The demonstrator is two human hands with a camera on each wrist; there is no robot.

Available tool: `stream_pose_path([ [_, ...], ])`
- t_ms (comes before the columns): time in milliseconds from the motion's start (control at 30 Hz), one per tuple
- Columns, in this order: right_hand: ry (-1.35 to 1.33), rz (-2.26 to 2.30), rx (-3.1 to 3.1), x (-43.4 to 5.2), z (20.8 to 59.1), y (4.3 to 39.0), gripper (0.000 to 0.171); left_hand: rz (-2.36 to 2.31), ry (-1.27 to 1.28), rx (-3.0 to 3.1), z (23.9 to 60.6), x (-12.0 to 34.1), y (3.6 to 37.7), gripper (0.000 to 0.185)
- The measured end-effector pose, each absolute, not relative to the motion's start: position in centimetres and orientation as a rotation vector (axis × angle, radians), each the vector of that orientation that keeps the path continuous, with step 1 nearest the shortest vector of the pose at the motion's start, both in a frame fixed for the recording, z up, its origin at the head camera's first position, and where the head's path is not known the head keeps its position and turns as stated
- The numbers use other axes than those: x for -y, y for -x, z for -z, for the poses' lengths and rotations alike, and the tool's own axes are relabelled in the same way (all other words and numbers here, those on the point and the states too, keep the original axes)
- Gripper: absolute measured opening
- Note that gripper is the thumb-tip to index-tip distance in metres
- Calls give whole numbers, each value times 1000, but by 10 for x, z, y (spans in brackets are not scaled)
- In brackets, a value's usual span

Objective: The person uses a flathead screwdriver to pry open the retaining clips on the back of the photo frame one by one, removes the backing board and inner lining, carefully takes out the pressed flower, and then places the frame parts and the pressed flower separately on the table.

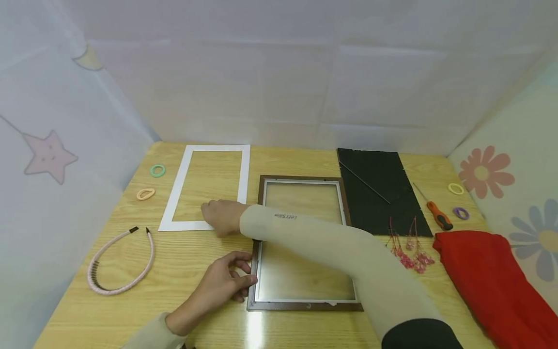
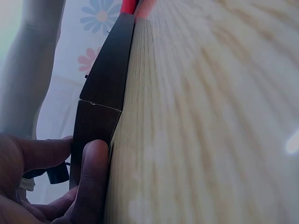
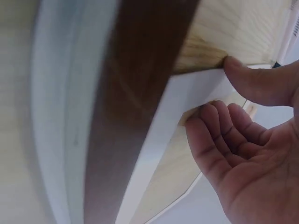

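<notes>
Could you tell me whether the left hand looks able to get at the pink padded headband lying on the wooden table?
Probably yes. The left hand grips the brown picture frame at its left edge, and the pink padded headband lies just to its left with only bare wooden table between them.

My head camera looks forward and down from above my chest, taking in the whole worktop out to the fabric walls behind and at both sides. It sits well back, so both my arms show in full reach.

The camera on my left wrist lies low, almost level with the worktop, very close to my left hand, and faces along the dark picture frame toward the flowered side wall.

The camera on my right wrist is just as close, looking past my right hand at the white mat beside the frame.

All three views share the frame's left edge; the head view and the right wrist view also share the mat's corner.
</notes>
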State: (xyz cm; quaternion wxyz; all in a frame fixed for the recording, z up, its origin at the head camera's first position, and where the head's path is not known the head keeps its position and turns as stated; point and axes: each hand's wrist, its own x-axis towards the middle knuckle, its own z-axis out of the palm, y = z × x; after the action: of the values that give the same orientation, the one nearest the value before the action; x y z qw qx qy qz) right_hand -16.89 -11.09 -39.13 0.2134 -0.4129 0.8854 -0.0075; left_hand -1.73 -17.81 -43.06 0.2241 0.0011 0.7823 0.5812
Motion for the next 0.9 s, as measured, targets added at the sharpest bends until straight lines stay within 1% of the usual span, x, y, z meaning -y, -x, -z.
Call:
stream_pose_path([
  [67,1141,66,-2452,109,390,172,39,-1603,2,-2158,431,177,18,54],
  [167,1104,200,-2434,100,386,175,50,-1596,10,-2154,432,177,17,54],
  [300,1097,503,-2480,63,363,175,52,-1597,5,-2141,432,178,16,54],
  [433,1023,849,-2578,0,340,173,39,-1600,-1,-2142,430,178,18,51],
  [600,791,1127,-2693,-93,342,168,28,-1564,-6,-2201,427,177,23,50],
  [767,529,1166,-2825,-176,356,139,21,-1452,6,-2357,422,177,26,49],
  [900,366,1087,-2805,-213,369,102,20,-1389,16,-2420,420,177,25,55],
])
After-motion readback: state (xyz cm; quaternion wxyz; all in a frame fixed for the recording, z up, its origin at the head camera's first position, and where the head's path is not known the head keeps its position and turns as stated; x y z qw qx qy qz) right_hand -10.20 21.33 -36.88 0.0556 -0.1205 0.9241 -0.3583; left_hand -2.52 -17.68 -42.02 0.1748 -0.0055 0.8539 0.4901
